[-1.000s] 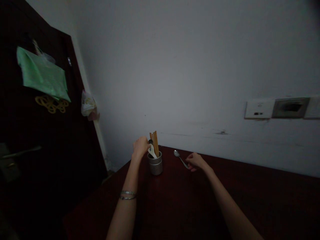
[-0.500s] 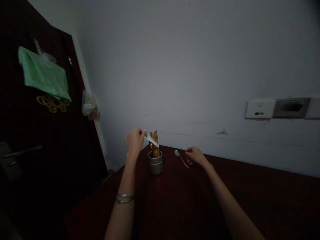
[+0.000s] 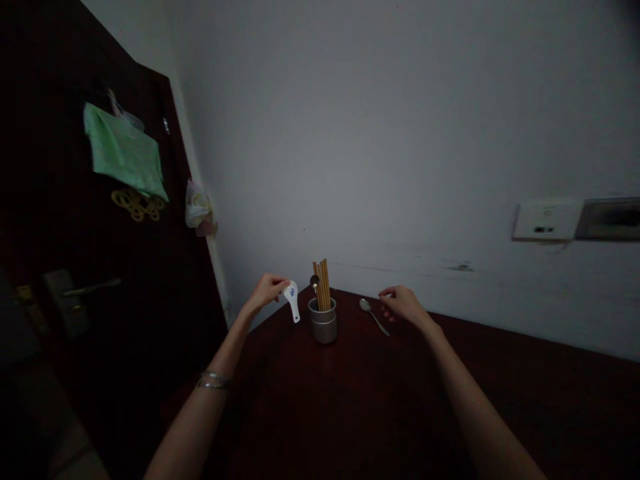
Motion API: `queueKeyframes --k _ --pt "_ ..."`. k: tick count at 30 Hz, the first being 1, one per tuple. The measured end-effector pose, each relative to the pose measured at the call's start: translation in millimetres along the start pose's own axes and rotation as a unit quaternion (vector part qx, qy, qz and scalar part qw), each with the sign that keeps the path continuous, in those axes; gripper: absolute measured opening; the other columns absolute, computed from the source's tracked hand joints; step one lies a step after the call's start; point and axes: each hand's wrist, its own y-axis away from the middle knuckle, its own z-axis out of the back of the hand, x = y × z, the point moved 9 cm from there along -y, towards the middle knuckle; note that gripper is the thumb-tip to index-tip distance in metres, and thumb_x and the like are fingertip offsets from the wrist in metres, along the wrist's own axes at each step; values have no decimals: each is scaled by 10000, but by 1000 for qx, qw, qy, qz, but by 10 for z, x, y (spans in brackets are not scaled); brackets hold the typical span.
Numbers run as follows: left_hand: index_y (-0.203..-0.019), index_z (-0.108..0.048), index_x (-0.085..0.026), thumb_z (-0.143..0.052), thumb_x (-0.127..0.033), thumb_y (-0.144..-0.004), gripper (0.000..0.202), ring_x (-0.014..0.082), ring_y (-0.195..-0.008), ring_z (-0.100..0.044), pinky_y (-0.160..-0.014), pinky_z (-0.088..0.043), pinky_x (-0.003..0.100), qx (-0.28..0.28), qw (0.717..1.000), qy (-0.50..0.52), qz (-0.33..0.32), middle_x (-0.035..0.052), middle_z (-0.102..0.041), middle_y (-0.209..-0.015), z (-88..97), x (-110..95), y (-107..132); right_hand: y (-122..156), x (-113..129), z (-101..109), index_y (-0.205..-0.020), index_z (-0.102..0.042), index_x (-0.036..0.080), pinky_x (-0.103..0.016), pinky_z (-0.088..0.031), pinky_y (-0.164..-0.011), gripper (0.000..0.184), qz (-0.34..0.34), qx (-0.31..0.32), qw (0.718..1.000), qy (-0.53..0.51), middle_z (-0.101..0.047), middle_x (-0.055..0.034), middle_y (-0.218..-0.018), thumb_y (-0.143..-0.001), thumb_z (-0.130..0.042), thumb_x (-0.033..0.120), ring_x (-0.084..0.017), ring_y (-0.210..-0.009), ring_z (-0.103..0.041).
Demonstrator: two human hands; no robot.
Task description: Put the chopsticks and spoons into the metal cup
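Observation:
My left hand (image 3: 269,292) pinches a white soup spoon (image 3: 293,301) with a blue mark by its bowl, the handle hanging down. Just right of that spoon stands a grey metal cup (image 3: 324,327) on the dark red table (image 3: 320,407). Several wooden chopsticks (image 3: 324,283) stick up from the cup, along with a dark round-headed utensil (image 3: 315,281). Farther right a metal spoon (image 3: 374,316) lies on the table, its bowl toward the wall. Beside it hovers my right hand (image 3: 404,305), fingers curled loosely and thumb and forefinger near each other, with nothing visible in them.
The table's back edge meets a pale wall (image 3: 380,147) carrying a socket plate (image 3: 545,221) at right. On the left is a dark door (image 3: 145,280) with a metal handle (image 3: 93,287) and a hanging green cloth (image 3: 125,152). A plastic bag (image 3: 198,207) hangs by the door frame.
My left hand has brought the white soup spoon from over the cup to its left, and the handle has swung downward. The view has turned slightly left. The metal spoon stays put.

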Motion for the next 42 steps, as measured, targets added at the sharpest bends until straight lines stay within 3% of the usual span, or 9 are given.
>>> queueKeyframes --k 5,10,16,23,35,42 --pt "-765 -663 -78 -498 -370 -722 338 59 -409 -401 -395 -346 178 103 993 13 63 2 -537 -518 -438 748 182 -6 -37 48 -946 -574 69 -173 -449 -376 215 -4 -2 1000 7 -593 -26 -542 -768 -472 131 -97 -420 -557" --pt "-710 -656 -78 -519 -384 -686 335 66 -402 -393 -394 -342 196 151 984 28 93 0 -526 -499 -744 1081 406 -32 -100 52 -942 -575 73 -173 -449 -381 208 -6 7 1000 11 -603 -33 -557 -776 -476 148 -99 -429 -563" --pt "-722 -660 -77 -545 -411 -655 359 70 -409 -408 -391 -338 196 165 978 28 125 9 -544 -519 -886 1201 525 -19 -116 37 -909 -575 80 -161 -441 -377 176 -9 14 1000 7 -610 -39 -560 -771 -498 158 -94 -422 -556" --pt "-722 -656 -85 -551 -397 -653 337 70 -435 -437 -396 -349 183 186 974 12 129 16 -574 -574 -1002 1190 589 -69 -219 -27 -917 -568 91 -175 -448 -381 181 -28 36 999 1 -595 -18 -526 -775 -503 183 -95 -402 -545" --pt "-772 -688 -96 -533 -427 -672 379 63 -411 -346 -391 -249 187 168 981 -33 95 -7 -515 -505 -991 1241 567 -5 -179 -96 -817 -579 107 -171 -443 -390 124 -26 70 997 9 -560 1 -508 -780 -495 190 -84 -406 -538" --pt "-775 -679 -88 -563 -385 -654 341 106 -527 -457 -475 -309 196 167 982 -17 87 35 -597 -610 -1015 1266 546 11 -166 -105 -779 -579 109 -195 -451 -384 126 -24 80 996 8 -565 -8 -530 -772 -503 209 -96 -413 -541"
